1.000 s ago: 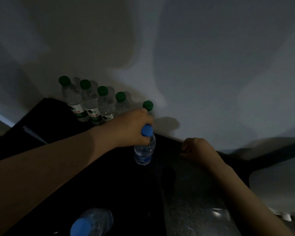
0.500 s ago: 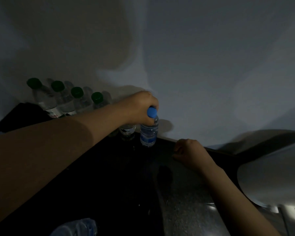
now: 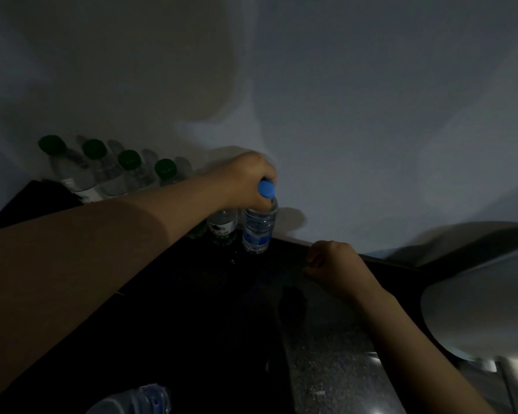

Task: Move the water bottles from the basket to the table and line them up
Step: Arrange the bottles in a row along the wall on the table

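Now, in the head view, the left hand (image 3: 245,180) has its fingers curled round the neck of the blue-capped bottle (image 3: 259,228), just under the cap. A second ago this bottle was out over the middle of the dark table (image 3: 192,324). It has since been carried back to the wall and stands upright just beside the last of the green-capped bottles (image 3: 129,159), so the row looks one longer. The right hand (image 3: 332,264) rests on the table near the wall, fingers curled in and holding nothing. Another bottle (image 3: 132,400) shows at the bottom edge, probably next to go; no basket can be made out.
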Demonstrator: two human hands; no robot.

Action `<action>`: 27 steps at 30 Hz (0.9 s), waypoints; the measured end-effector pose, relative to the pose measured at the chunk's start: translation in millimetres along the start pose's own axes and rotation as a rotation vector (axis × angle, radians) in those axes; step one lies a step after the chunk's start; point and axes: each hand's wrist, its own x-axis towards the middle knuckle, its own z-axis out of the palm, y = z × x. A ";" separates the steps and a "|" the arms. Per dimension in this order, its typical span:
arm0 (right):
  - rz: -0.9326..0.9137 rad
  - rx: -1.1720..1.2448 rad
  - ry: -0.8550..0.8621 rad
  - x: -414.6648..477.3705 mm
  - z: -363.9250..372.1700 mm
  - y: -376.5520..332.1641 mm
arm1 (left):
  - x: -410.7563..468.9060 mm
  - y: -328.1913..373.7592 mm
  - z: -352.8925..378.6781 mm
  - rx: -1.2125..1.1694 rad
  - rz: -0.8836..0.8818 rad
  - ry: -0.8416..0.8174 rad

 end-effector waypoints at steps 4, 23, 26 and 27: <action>-0.013 0.006 0.026 0.3 1.5 -0.3 | 0.6 -3.4 -2.0 0.001 -0.015 0.008; -0.005 0.025 0.033 2.6 12.6 -3.2 | 0.8 -9.2 -3.8 0.042 0.037 0.009; -0.018 0.025 0.038 0.7 13.6 -2.9 | 1.8 -11.8 -4.5 0.040 0.033 -0.002; -0.022 0.023 0.041 0.7 13.4 -2.5 | 1.8 -12.6 -4.3 0.041 0.031 -0.003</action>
